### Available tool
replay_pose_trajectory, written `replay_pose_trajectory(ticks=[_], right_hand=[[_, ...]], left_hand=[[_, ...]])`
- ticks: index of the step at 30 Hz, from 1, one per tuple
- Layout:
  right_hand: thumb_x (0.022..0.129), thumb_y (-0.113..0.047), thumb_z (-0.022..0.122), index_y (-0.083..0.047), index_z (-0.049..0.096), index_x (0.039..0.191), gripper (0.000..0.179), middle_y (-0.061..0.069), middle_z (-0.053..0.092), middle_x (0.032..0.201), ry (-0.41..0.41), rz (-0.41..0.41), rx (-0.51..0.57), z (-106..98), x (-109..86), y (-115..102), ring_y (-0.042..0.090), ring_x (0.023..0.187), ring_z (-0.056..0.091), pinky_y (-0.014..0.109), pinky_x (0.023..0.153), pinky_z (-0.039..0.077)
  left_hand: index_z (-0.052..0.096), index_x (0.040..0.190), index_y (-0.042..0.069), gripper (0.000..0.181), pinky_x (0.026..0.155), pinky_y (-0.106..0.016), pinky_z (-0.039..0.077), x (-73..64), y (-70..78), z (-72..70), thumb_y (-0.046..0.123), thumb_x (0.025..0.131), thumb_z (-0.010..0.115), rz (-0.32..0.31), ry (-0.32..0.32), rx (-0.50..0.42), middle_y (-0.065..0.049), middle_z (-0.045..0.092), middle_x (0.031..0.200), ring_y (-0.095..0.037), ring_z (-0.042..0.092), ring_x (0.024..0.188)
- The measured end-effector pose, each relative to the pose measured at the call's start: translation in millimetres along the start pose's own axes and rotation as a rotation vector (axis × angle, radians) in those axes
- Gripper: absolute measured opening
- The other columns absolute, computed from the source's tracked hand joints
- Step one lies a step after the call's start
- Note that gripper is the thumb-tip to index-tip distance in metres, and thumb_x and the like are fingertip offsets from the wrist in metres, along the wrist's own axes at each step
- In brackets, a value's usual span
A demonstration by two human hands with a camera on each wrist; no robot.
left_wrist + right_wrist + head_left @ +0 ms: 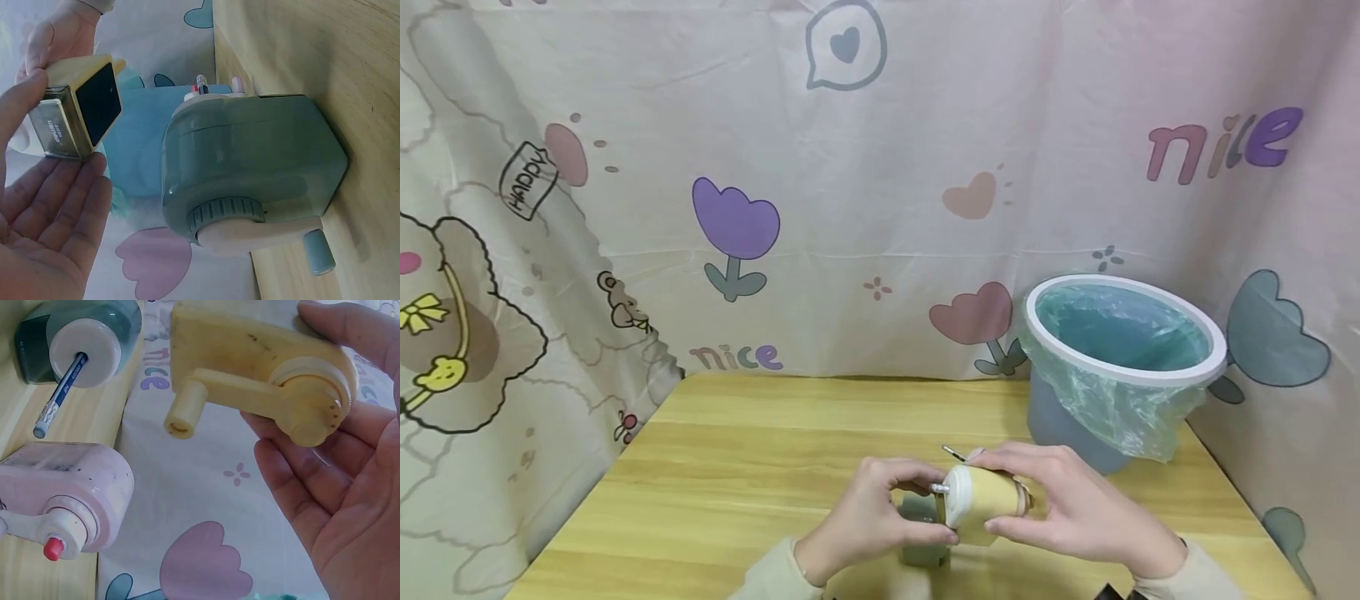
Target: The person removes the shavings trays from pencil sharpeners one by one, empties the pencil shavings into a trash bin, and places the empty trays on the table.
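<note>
A pale yellow hand-crank pencil sharpener [992,496] is held off the table between both hands. Its crank faces the right wrist camera; its see-through drawer [59,128] shows in the left wrist view. The left hand [868,517] has thumb and fingers on opposite edges of the drawer end. The right hand [1078,512] grips the body near the crank end. Below, a green pencil sharpener [250,156] stands on the table, partly hidden by the left hand in the head view. A blue pencil [65,387] sticks out of its front.
A pink pencil sharpener [75,487] with a red knob stands beside the green one. At the back right of the wooden table [760,450] is a bin [1067,417] lined with a green plastic bag. A patterned curtain [865,183] hangs behind and at the sides.
</note>
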State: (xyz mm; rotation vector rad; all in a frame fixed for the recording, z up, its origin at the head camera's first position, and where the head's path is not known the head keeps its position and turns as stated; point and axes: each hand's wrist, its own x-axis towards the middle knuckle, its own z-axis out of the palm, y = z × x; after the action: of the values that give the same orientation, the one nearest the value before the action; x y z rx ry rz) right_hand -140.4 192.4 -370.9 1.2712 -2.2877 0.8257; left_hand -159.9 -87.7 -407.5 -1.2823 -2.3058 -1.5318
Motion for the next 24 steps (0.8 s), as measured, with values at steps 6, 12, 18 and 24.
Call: replay_pose_trajectory(ticks=[6, 12, 18, 24], right_hand=[[0.086, -0.034, 0.092, -0.027, 0.070, 0.134, 0.053, -0.005, 0.076, 0.130, -0.008, 0.021, -0.010, -0.9, -3.7, -1.7, 0.011, 0.115, 0.074, 0.009, 0.095, 0.054], [0.084, -0.033, 0.094, -0.030, 0.070, 0.133, 0.055, -0.006, 0.076, 0.131, -0.025, 0.041, -0.022, -3.2, -11.0, -0.8, 0.011, 0.118, 0.073, 0.011, 0.097, 0.054], [0.084, -0.030, 0.093, -0.032, 0.069, 0.132, 0.054, -0.012, 0.075, 0.124, -0.114, 0.092, 0.030, -6.0, -18.2, 2.0, 0.002, 0.108, 0.068, 0.018, 0.081, 0.055], [0.085, -0.031, 0.091, -0.037, 0.068, 0.130, 0.051, -0.022, 0.068, 0.119, -0.258, 0.167, 0.088, -4.1, -26.6, 2.3, -0.004, 0.100, 0.059, 0.021, 0.077, 0.053]], left_hand=[[0.078, 0.117, 0.017, 0.042, 0.085, -0.025, 0.066, 0.5, -0.9, 2.6, 0.020, 0.079, 0.098, 0.011, -0.036, 0.039, 0.004, 0.082, 0.110, -0.005, 0.076, 0.097], [0.076, 0.121, 0.020, 0.045, 0.088, -0.022, 0.065, 2.7, -2.1, 4.9, 0.025, 0.081, 0.097, 0.013, -0.100, 0.062, 0.007, 0.080, 0.114, -0.002, 0.074, 0.103], [0.074, 0.127, 0.016, 0.048, 0.091, -0.023, 0.064, 0.3, -5.4, 0.9, 0.023, 0.084, 0.094, -0.038, -0.122, 0.027, 0.000, 0.080, 0.118, -0.006, 0.074, 0.107], [0.073, 0.128, 0.015, 0.045, 0.090, -0.026, 0.065, -5.5, -10.7, -11.0, 0.022, 0.087, 0.092, -0.075, -0.090, 0.009, -0.002, 0.080, 0.115, -0.012, 0.076, 0.104]])
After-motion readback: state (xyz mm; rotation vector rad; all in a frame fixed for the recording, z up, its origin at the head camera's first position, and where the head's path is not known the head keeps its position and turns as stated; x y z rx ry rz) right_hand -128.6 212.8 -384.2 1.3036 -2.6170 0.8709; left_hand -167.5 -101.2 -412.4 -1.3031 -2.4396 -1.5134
